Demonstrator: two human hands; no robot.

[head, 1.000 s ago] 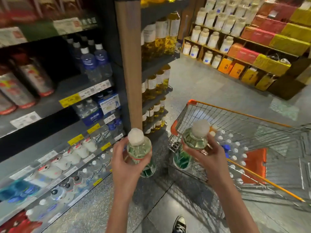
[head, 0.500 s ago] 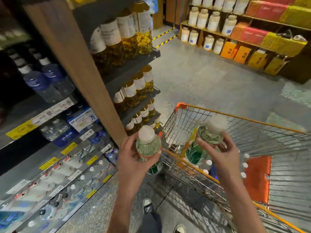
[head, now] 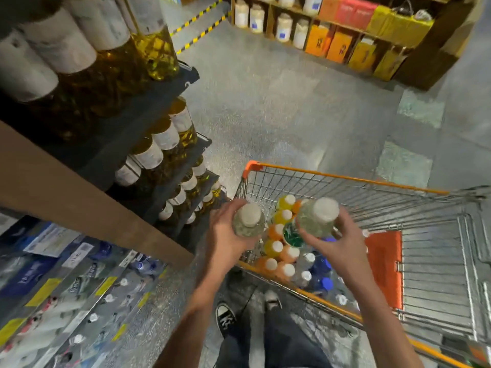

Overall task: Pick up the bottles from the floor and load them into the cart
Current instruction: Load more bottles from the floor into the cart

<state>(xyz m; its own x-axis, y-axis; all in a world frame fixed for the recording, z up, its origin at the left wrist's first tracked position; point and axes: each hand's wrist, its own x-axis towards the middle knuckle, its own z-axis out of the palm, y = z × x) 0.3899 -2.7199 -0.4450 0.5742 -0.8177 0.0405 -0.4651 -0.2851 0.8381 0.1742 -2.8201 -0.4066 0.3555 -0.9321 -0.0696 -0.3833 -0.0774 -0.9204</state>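
My left hand [head: 225,235] grips a clear bottle with a white cap [head: 248,220], held upright at the cart's near left corner. My right hand [head: 334,243] grips a second clear bottle with a white cap and green label [head: 317,217] above the basket. The wire shopping cart with orange rim [head: 345,177] stands in front of me. Inside it stand several orange and yellow bottles [head: 277,248] and blue-capped water bottles [head: 320,272].
Shelves of oil bottles [head: 159,152] rise close on the left, with water bottles [head: 79,301] on lower shelves. An orange child-seat flap [head: 385,264] sits in the cart. Boxes and white jars [head: 287,25] line the far shelf across grey floor. My shoes [head: 225,318] are below.
I have stepped closer and look more steeply down. Both hands with their bottles have moved forward, now at and over the cart's basket; the bottles inside have come into view.
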